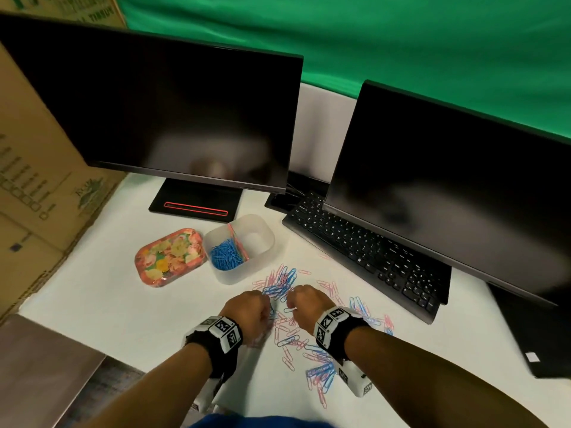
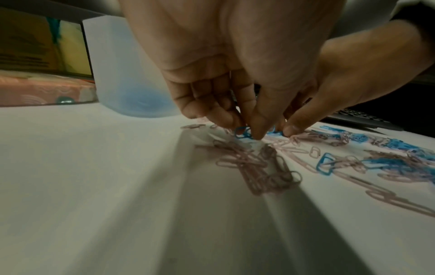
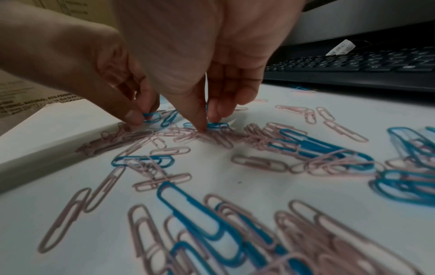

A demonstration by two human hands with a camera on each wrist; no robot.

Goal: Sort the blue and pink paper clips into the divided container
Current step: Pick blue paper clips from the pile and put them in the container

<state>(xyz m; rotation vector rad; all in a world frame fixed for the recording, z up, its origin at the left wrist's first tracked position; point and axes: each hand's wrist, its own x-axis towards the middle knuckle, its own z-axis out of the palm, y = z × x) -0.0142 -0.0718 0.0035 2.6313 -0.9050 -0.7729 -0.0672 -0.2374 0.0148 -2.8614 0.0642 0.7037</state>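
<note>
Two hands of mine are down in the loose scatter of paper clips [image 1: 289, 307] on the white table [image 1: 123, 310], close together near the middle of its front half. My left hand [image 1: 248, 310] has thumb and fingertips [image 2: 256, 130] pinched narrow on a blue clip [image 2: 242, 132] that lies on the table. My right hand [image 1: 304, 305] does the same just beside it: thumb and forefinger are closed narrow on another blue paper clip [image 3: 217, 125], with the other fingers hanging curled behind.

The mixed pink and blue clips spread from my fingertips back toward the table's front edge and rightward toward the keyboard [image 1: 367, 257]; a denser bunch [image 1: 321, 373] lies under my right forearm.

The divided container [image 1: 239, 247], translucent white, stands beyond my hands, toward the middle of the table. Its left compartment holds a heap of blue clips [image 1: 225, 254]; a few pink clips [image 1: 238, 245] lean along the divider; I cannot tell what the right compartment holds. A flowered tin [image 1: 170, 257] sits just left of the container.

Two dark monitors [image 1: 160, 109] stand along the back edge, and a cardboard box [image 1: 37, 180] stands at the left edge.
</note>
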